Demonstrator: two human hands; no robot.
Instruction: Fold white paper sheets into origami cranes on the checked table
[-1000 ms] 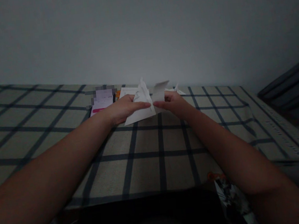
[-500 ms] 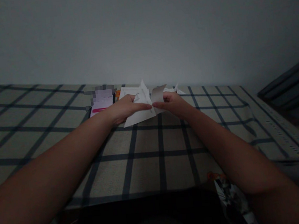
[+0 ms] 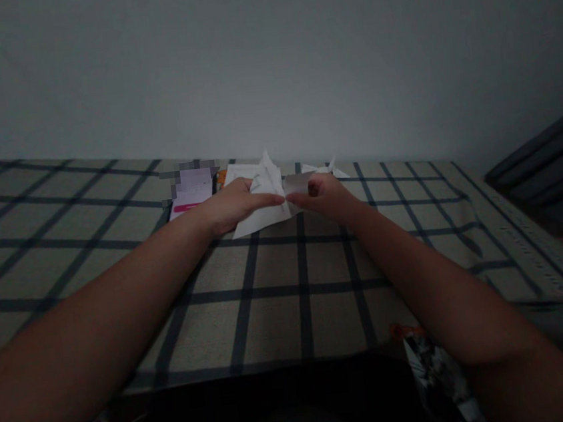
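A folded sheet of white paper [image 3: 267,218] is held between my two hands above the checked cloth. My left hand [image 3: 235,206] grips its left part, thumb stretched along the top and the fingers hidden beneath. On the right, my right hand [image 3: 327,196] pinches the other part, the thumb tip close to the left thumb near the middle fold. One flap of the paper stands up in a point, and a greyish flap leans by the right thumb. Behind my right hand lies another folded white paper piece [image 3: 337,170], partly hidden.
A phone [image 3: 193,190] with a lit pink-and-white screen lies left of my hands. Beside it are an orange object [image 3: 221,177] and a white sheet [image 3: 237,171]. The checked cloth [image 3: 281,305] covers the table, which meets a plain wall [image 3: 266,65]. A black-and-white bag [image 3: 442,375] sits at lower right.
The greyish flap near my right thumb has dropped lower, showing more of the paper piece behind. Both hands keep almost the same place and grip.
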